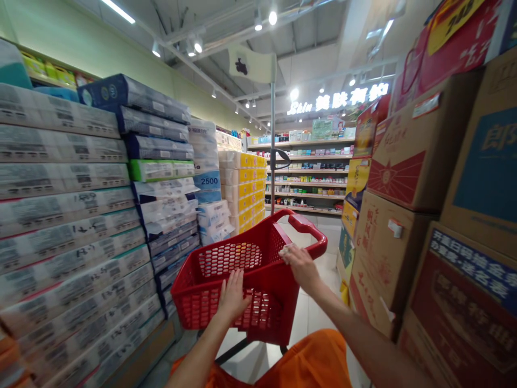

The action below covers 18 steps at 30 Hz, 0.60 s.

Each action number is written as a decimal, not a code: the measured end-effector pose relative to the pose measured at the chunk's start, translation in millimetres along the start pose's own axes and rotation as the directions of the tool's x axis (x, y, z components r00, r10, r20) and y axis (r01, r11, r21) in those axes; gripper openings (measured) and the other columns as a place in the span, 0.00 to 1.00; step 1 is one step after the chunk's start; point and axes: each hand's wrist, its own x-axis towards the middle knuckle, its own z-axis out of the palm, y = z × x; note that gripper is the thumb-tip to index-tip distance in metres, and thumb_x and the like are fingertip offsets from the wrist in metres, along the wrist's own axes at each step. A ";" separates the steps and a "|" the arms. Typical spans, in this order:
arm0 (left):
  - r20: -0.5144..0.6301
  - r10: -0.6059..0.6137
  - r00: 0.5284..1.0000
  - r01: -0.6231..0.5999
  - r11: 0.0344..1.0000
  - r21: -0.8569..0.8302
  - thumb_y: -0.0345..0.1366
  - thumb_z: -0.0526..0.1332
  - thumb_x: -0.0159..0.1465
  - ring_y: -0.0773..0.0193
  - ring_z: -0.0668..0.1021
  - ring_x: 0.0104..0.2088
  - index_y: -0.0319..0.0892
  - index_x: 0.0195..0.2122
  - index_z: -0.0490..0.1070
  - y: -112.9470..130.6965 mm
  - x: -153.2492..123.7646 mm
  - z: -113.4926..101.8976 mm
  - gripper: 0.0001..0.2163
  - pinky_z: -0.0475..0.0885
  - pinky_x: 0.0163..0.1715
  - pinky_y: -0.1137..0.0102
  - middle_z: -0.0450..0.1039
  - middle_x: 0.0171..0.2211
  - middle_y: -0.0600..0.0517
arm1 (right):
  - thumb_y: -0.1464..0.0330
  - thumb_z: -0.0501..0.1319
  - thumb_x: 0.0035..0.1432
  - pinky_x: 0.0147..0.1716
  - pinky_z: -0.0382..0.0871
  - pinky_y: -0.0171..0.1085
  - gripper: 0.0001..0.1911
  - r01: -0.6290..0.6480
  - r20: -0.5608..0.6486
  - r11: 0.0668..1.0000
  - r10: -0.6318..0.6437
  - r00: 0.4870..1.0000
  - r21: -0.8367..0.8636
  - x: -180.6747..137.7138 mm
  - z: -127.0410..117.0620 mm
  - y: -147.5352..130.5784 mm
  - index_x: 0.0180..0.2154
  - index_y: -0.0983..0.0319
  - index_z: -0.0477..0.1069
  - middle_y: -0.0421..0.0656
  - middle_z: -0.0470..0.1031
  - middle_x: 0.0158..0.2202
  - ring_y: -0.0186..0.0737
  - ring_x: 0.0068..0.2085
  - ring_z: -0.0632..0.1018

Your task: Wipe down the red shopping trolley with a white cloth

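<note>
Red cart (278,302) is sitting at 6 o'clock. Hands are resting apart on it: left hand (234,300) lying spread on near side, right hand (302,267) clutching pale wad (287,248) near handle (321,243). Wrapped packs (68,210) are standing at 9, cartons (385,242) at 3.

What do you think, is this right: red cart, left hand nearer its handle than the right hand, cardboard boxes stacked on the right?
Not quite: the hands are swapped. The head view shows the right hand nearer the handle; the left hand is farther off, at the cart's near side. Red cart and cardboard boxes stacked on the right: correct.
</note>
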 end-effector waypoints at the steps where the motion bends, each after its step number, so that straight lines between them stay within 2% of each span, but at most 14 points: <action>1: 0.004 0.008 1.000 -0.008 1.000 0.001 0.37 0.50 0.51 0.58 0.46 0.61 0.32 0.59 0.44 -0.3 0.1 -0.2 0.33 0.44 0.58 0.58 0.42 0.62 0.44 | 0.75 0.48 0.58 0.52 0.52 0.41 0.17 0.055 0.042 0.998 -0.056 0.998 0.017 0.8 10.1 -16.5 0.43 0.56 0.70 0.40 0.68 0.50 0.39 0.54 0.63; 3: 0.013 0.019 1.000 -0.019 1.000 0.004 0.35 0.50 0.51 0.58 0.46 0.61 0.32 0.59 0.44 -1.3 -0.1 -1.0 0.34 0.44 0.58 0.58 0.41 0.62 0.45 | 0.74 0.50 0.58 0.53 0.50 0.41 0.15 0.111 0.100 0.993 -0.114 0.988 0.035 3.9 20.7 -36.0 0.42 0.55 0.70 0.38 0.69 0.48 0.38 0.53 0.64; 4: 0.016 0.020 1.000 -0.020 1.000 0.004 0.35 0.50 0.51 0.59 0.46 0.61 0.32 0.59 0.44 -1.7 -0.3 -1.5 0.34 0.44 0.58 0.58 0.41 0.62 0.45 | 0.74 0.50 0.58 0.53 0.49 0.41 0.15 0.104 0.113 0.994 -0.107 0.988 0.029 5.6 19.5 -35.7 0.42 0.54 0.70 0.38 0.69 0.48 0.38 0.52 0.65; 7: 0.023 0.015 1.000 -0.015 1.000 -0.003 0.35 0.50 0.51 0.59 0.46 0.61 0.32 0.59 0.44 -1.2 -1.1 -2.0 0.34 0.44 0.58 0.59 0.41 0.62 0.45 | 0.76 0.48 0.58 0.54 0.46 0.45 0.17 -0.040 0.073 0.997 0.044 0.996 -0.060 8.8 -4.7 1.0 0.43 0.56 0.69 0.41 0.69 0.49 0.39 0.52 0.66; 10: 0.005 0.014 1.000 -0.014 1.000 -0.015 0.36 0.50 0.51 0.58 0.46 0.61 0.32 0.59 0.44 1.4 -1.8 -0.2 0.33 0.43 0.58 0.59 0.42 0.62 0.45 | 0.75 0.46 0.58 0.53 0.45 0.49 0.17 -0.252 -0.071 0.954 0.244 0.967 -0.162 8.6 -29.6 44.7 0.43 0.59 0.69 0.46 0.67 0.50 0.44 0.52 0.65; 12: -0.007 0.015 1.000 -0.015 1.000 -0.019 0.37 0.50 0.52 0.58 0.46 0.61 0.32 0.59 0.44 3.0 -2.5 1.3 0.33 0.43 0.58 0.58 0.42 0.62 0.45 | 0.75 0.46 0.58 0.52 0.45 0.49 0.17 -0.286 -0.112 0.942 0.270 0.956 -0.173 6.1 -29.1 47.9 0.43 0.60 0.69 0.46 0.67 0.51 0.45 0.52 0.65; 13: -0.008 0.016 1.000 -0.017 1.000 -0.021 0.37 0.50 0.52 0.58 0.45 0.61 0.32 0.59 0.44 3.5 -2.8 1.8 0.33 0.43 0.58 0.58 0.41 0.62 0.45 | 0.75 0.46 0.58 0.52 0.46 0.48 0.17 -0.255 -0.098 0.953 0.241 0.966 -0.165 4.2 -23.0 40.1 0.43 0.60 0.69 0.46 0.67 0.51 0.44 0.53 0.64; 15: -0.006 0.021 1.000 -0.021 1.000 -0.020 0.36 0.50 0.51 0.58 0.45 0.61 0.32 0.59 0.44 3.4 -3.5 2.0 0.34 0.44 0.58 0.58 0.41 0.62 0.45 | 0.76 0.47 0.58 0.53 0.47 0.44 0.18 -0.112 -0.029 0.987 0.109 0.994 -0.116 0.9 -4.4 13.2 0.44 0.58 0.69 0.43 0.68 0.50 0.42 0.54 0.63; 18: -0.003 0.025 1.000 -0.025 1.000 -0.012 0.35 0.50 0.50 0.59 0.45 0.61 0.34 0.60 0.44 1.7 -4.1 1.3 0.34 0.44 0.58 0.58 0.41 0.62 0.46 | 0.75 0.48 0.58 0.54 0.45 0.41 0.17 0.075 0.049 0.997 -0.074 0.996 -0.032 0.1 14.9 -19.1 0.43 0.55 0.69 0.38 0.68 0.50 0.38 0.54 0.63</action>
